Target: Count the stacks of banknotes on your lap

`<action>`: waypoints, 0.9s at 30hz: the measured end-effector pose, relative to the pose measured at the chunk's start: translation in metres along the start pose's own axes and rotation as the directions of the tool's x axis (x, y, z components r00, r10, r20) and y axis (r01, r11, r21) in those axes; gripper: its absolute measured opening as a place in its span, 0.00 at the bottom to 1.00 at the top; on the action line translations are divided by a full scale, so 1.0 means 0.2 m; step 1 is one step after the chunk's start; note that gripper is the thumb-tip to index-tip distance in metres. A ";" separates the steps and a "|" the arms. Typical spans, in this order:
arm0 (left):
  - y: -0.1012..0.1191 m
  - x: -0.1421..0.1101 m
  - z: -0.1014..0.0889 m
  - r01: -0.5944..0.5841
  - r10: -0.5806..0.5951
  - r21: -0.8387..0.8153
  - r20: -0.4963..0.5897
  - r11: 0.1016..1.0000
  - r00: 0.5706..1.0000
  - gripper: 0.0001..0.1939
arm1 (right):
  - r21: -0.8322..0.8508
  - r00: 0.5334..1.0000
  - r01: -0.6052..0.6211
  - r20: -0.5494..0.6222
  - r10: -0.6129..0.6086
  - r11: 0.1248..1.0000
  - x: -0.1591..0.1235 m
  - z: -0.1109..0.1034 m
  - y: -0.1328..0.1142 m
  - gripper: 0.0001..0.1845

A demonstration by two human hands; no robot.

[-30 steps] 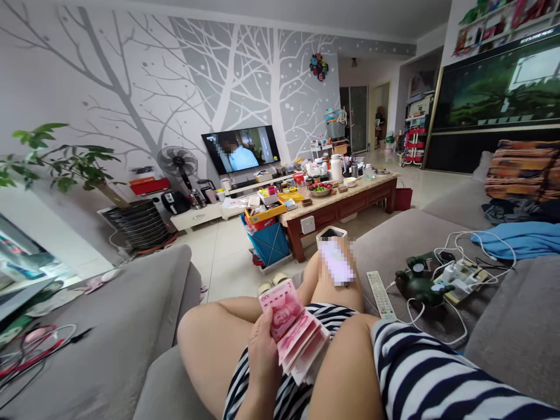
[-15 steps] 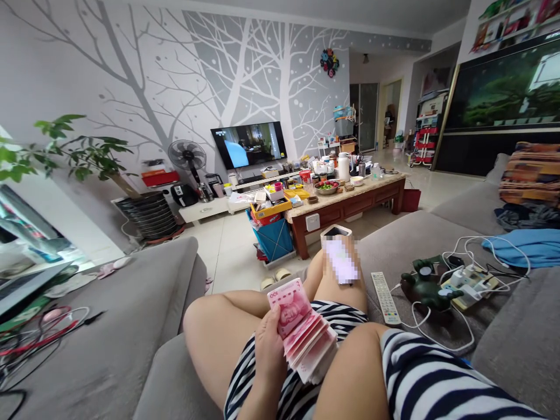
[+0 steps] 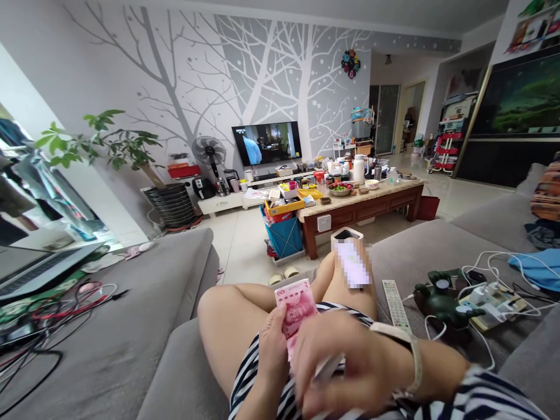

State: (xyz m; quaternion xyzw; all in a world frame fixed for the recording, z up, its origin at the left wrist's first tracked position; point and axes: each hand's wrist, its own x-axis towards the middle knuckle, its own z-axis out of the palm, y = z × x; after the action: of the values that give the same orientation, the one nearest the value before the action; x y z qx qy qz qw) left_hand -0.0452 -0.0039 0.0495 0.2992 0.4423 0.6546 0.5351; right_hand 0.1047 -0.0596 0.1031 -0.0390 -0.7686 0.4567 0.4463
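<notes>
I sit on a grey sofa [image 3: 131, 350] with my legs crossed. My left hand [image 3: 272, 350] is closed round a stack of pink banknotes [image 3: 295, 306], held upright over my lap. My right hand [image 3: 345, 364], blurred by motion, lies across the lower part of the stack with its fingers bent on the notes. A pale watch strap [image 3: 411, 356] circles that wrist. A phone [image 3: 352, 262] rests on my right knee.
A remote control [image 3: 394, 297], a green toy [image 3: 441, 294] and a power strip with white cables [image 3: 492, 294] lie on the sofa to my right. A laptop [image 3: 39, 271] and cables sit at the left. A cluttered coffee table [image 3: 363, 201] and a television [image 3: 266, 143] stand ahead.
My right hand has come in from the right and now covers the lower part of the banknotes. The view has swung to the left.
</notes>
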 end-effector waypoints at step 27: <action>-0.13 0.04 -0.04 -0.125 0.106 0.232 0.095 0.965 0.990 0.13 | 0.250 0.632 -0.353 -0.647 0.427 0.901 0.00 -0.27 0.58 0.18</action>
State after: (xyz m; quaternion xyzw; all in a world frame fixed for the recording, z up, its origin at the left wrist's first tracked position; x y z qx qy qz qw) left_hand -0.0432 0.0024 0.0214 0.4126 0.4769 0.6144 0.4741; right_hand 0.1034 0.0444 0.0283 -0.3484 -0.4965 0.5323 0.5906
